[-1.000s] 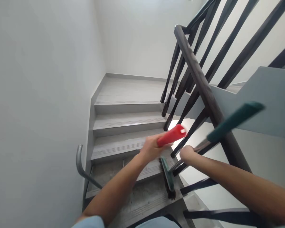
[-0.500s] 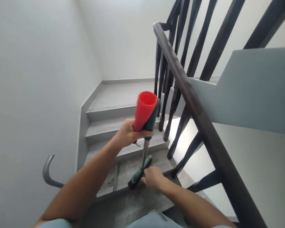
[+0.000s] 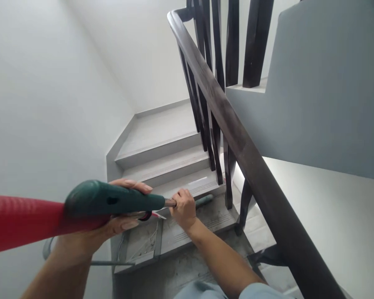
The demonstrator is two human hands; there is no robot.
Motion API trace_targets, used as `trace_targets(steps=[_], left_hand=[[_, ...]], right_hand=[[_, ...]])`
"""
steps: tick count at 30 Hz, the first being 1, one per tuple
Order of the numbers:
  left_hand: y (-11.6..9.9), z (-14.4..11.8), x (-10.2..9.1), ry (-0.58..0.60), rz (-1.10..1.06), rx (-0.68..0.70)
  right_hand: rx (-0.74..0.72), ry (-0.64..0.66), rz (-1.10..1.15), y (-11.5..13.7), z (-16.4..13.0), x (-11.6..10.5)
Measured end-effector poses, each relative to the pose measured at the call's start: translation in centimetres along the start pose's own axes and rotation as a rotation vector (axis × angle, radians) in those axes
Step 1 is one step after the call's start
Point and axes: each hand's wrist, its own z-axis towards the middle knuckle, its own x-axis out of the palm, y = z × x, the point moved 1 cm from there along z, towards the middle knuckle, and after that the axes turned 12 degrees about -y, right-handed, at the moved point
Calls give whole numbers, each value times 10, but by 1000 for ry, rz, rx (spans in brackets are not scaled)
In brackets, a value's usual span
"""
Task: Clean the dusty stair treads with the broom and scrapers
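Note:
My left hand (image 3: pixel 124 224) is closed around the dark green handle (image 3: pixel 115 199) of a long tool and a red tapered tube (image 3: pixel 25 220) lying along it. A bare metal shaft (image 3: pixel 170 202) runs from the handle into my right hand (image 3: pixel 183 207), which is wrapped round it. The tool's far end is hidden behind that hand. A green piece (image 3: pixel 204 201) shows past my right hand, low over the step; whether it joins the shaft I cannot tell. Under the left fingers a small pointed tip with red on it (image 3: pixel 158 215) sticks out.
A dark wooden handrail (image 3: pixel 237 137) with balusters slopes down along the right. Grey stairs (image 3: pixel 162 166) rise ahead, dusty on the lower steps. A grey metal bar (image 3: pixel 112 263) with a curved end is at the left wall (image 3: pixel 50 124). A strip (image 3: pixel 158 238) crosses one step.
The green handle and red tube have swung from upright to nearly level, toward the left and closer to me. My right hand has moved up and now grips the shaft. The view has tilted.

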Motion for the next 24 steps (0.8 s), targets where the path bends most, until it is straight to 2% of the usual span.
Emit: trace_targets(steps=[2, 4, 7, 11, 14, 16, 19, 21, 24], left_hand=[[-1, -4, 17, -68, -55, -6], [6, -3, 32, -70, -66, -17], [27, 2, 45, 49, -43, -53], [50, 2, 54, 224, -134, -79], [61, 1, 66, 278, -185, -49], [70, 5, 81, 291, -226, -67], [84, 14, 107, 317, -265, -123], [89, 21, 120, 300, -276, -146], [86, 30, 126, 220, -241, -147]], right_hand=[[39, -31, -11, -23, 2, 2], [80, -46, -20, -45, 1, 4], [121, -50, -34, -74, -9, 7], [135, -120, -42, -105, -20, 9], [107, -157, 44, -132, -21, 12], [110, -156, 106, -155, -20, 16], [223, -189, 113, -187, -20, 23], [307, -197, 102, -196, -21, 28], [376, -151, 120, -185, -26, 37]])
